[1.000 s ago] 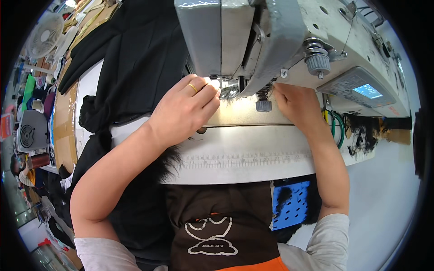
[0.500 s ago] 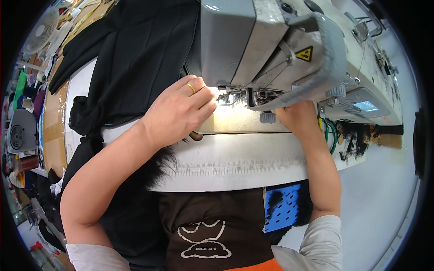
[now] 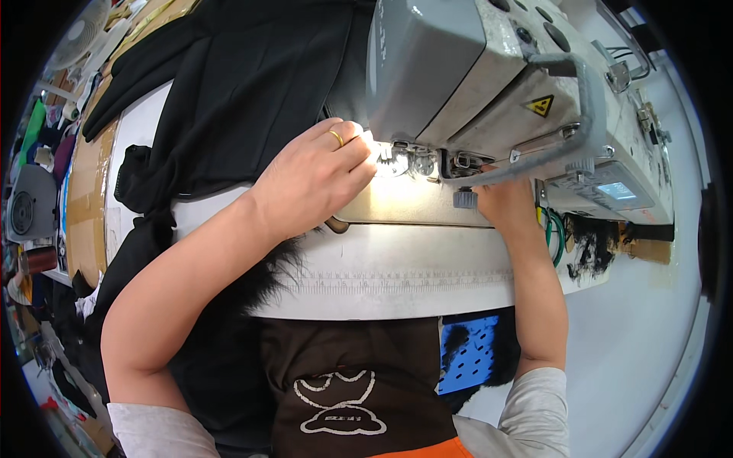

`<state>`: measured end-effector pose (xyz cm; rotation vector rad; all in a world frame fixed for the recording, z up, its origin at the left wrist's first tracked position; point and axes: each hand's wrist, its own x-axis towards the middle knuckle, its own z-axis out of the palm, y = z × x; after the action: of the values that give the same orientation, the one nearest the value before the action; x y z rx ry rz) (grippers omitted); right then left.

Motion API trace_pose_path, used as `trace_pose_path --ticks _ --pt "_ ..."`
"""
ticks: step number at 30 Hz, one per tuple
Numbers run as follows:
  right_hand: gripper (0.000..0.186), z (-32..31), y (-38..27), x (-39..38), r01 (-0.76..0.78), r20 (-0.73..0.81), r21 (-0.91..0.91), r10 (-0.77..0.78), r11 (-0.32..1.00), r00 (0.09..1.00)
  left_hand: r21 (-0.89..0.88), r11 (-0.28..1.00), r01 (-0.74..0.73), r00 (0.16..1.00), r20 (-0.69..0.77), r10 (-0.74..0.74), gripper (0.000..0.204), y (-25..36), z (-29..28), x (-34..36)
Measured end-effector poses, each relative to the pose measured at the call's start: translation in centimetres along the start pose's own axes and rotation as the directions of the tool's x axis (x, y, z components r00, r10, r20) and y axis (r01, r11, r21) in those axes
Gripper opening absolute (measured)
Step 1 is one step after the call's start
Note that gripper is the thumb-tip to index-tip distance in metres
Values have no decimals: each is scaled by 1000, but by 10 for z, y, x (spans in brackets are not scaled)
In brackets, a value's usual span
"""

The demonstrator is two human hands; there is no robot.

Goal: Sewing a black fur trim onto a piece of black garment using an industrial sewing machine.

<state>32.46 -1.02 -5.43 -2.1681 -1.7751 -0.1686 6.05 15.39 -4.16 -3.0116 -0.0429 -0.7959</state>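
My left hand [image 3: 319, 172], with a gold ring on one finger, is at the lit sewing area of a grey and white sewing machine [image 3: 435, 72]. Its fingers are pinched together beside the presser foot [image 3: 401, 156], and what lies between them is hidden. Behind the machine's grey padded guard [image 3: 527, 172] is my right hand [image 3: 505, 200], its fingers reaching in toward the metal parts and mostly covered. Black fabric [image 3: 252, 84] spreads across the table left of the machine, its edge close to my left fingers.
Green-handled scissors [image 3: 557, 233] hang right of my right wrist. A printed ruler scale [image 3: 405, 284] runs along the white table's front. Black fluff [image 3: 599, 243] gathers at the right. A blue perforated panel [image 3: 469, 355] shows below the table edge. A small lit screen [image 3: 617, 191] sits on the machine.
The view has shifted and tilted a little, so the machine sits further right in the picture. Both hands stay in about the same places at the machine.
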Motion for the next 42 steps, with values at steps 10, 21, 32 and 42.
trace_pose_path --ticks 10,21,32,42 --pt "6 -2 -12 12 288 -92 21 -285 957 954 35 999 23 999 25 -24 15 2 2 -4" --pt "17 5 -21 15 407 -14 63 -407 911 913 107 946 306 951 14 -309 44 44 -26 -29" --pt "19 7 -16 22 220 97 60 -225 974 969 39 863 504 844 187 -502 41 -23 -7 -20" --pt "12 4 -19 21 421 -96 232 -410 877 907 61 963 261 965 -28 -259 15 -2 -20 -5"
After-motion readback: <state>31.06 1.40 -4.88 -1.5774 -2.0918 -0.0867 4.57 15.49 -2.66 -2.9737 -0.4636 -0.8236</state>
